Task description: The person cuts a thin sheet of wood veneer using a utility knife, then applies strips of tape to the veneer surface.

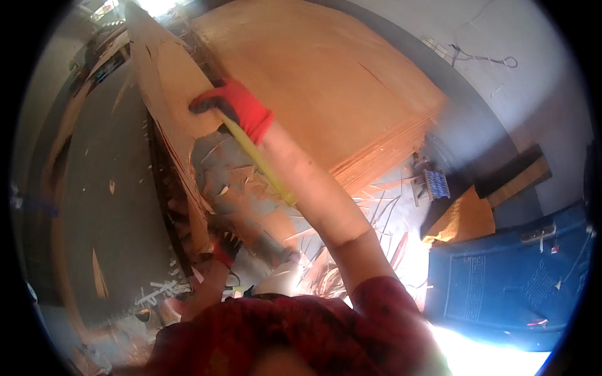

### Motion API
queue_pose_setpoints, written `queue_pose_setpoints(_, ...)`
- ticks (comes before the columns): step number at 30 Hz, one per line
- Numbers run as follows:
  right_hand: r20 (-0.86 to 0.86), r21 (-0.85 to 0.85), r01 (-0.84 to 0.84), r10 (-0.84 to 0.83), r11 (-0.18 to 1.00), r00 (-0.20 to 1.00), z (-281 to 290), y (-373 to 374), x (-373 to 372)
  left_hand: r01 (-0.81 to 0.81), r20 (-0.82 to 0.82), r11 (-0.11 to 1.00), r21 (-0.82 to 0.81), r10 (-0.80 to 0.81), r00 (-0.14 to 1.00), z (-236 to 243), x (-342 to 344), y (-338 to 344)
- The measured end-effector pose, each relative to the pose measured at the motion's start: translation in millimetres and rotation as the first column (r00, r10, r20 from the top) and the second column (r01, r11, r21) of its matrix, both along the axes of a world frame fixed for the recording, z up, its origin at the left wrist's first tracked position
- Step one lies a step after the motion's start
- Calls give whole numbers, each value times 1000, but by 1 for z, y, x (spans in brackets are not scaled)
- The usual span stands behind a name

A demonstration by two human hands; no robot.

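My right hand (238,109), in a red glove with dark palm, is closed on the edge of a long, narrow stack of torn veneer sheets (160,81) angled toward me from the upper left. A yellow strip (257,163) runs from under this hand along my forearm. Low in the view, my left hand (224,249), also gloved, is at the near end of those sheets; its fingers are partly hidden, so their grip is unclear.
A tall stack of veneer (320,69) fills the back. A long grey surface (106,200) lies left, and scraps (241,178) litter the floor. At right are a blue panel (508,276), an orange cloth (464,216), a small blue-topped stool (437,183) and wall cables (489,59).
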State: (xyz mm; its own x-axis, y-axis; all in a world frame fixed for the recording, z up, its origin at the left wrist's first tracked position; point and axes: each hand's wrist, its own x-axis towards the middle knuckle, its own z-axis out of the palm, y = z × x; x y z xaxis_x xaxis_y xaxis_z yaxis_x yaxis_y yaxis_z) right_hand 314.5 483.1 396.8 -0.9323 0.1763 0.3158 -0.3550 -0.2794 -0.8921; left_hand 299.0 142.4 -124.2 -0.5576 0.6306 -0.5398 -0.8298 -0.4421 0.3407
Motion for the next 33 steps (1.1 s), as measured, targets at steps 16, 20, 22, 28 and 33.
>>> queue_pose_setpoints(16,-598,547,490,-92,679,796,-22,406,103,-666,-69,726,173,683,727,50,-63,289)
queue_pose_setpoints(20,-446,530,450,-215,719,869,-64,525,146,-681,-208,683,264,730,651,74,-56,330)
queue_pose_setpoints(22,115,-31,327,-322,944,940,-53,571,184,-670,-236,678,302,734,637,78,-50,389)
queue_pose_setpoints(28,173,18,323,-321,946,931,-81,734,243,-621,-278,734,275,679,679,93,-13,446)
queue_pose_setpoints(33,295,93,313,-326,945,898,-69,821,292,-673,-227,693,259,721,654,106,45,540)
